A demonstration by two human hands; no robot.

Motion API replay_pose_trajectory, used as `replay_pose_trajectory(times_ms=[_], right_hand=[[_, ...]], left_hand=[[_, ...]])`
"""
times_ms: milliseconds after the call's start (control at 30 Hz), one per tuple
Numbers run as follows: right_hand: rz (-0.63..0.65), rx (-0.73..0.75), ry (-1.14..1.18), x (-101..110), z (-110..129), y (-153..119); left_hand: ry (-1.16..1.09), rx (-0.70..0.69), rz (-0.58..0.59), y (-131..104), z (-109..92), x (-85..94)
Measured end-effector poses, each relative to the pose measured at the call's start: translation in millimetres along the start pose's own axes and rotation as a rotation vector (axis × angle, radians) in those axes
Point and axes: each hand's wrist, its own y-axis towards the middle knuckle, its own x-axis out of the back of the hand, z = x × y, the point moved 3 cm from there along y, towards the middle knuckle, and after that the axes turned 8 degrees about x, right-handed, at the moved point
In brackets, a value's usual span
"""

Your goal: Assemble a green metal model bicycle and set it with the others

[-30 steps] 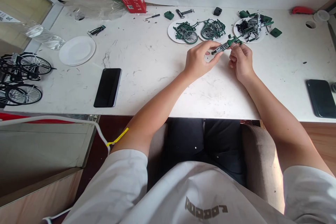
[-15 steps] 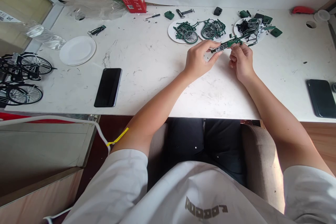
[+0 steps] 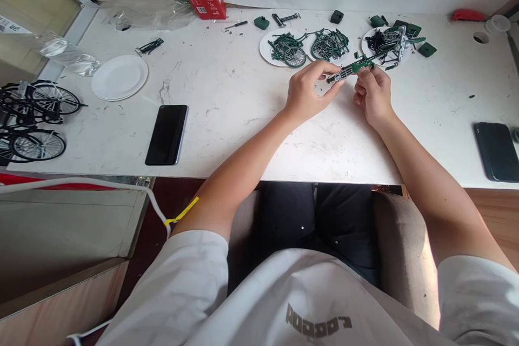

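Note:
A green and silver model bicycle frame [image 3: 360, 64] hangs above the white table, slanting up to the right. My left hand [image 3: 310, 87] pinches its silver rack end between thumb and fingers. My right hand [image 3: 373, 92] has its fingers closed on the underside of the green part, near the middle. The silver handlebar end [image 3: 401, 46] overlaps a white plate of dark parts in view. Behind my hands, green wheels and frames [image 3: 288, 48] lie on one plate, and more green wheels [image 3: 326, 45] on another.
Green blocks [image 3: 261, 22], a screwdriver [image 3: 235, 25] and silver-black parts [image 3: 285, 19] lie at the back. Left are stacked white plates [image 3: 120, 78], a phone [image 3: 166, 135] and black model bicycles [image 3: 36, 119]. A dark phone [image 3: 496, 151] lies right, a red object [image 3: 468, 15] back right.
The held frame has tilted or turned very slightly at its handlebar end. Both hands keep nearly the same place and grip.

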Motion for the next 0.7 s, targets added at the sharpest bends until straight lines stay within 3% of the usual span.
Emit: replay_pose_trajectory(times_ms=[400, 700], right_hand=[[-0.064, -0.039, 0.157, 0.4, 4.3, -1.8], [-0.094, -0.053, 0.106, 5.0, -12.4, 3.1]], left_hand=[[0.015, -0.083, -0.018, 3.1, 5.7, -2.8], [0.019, -0.110, -0.010, 10.7, -7.8, 20.5]])
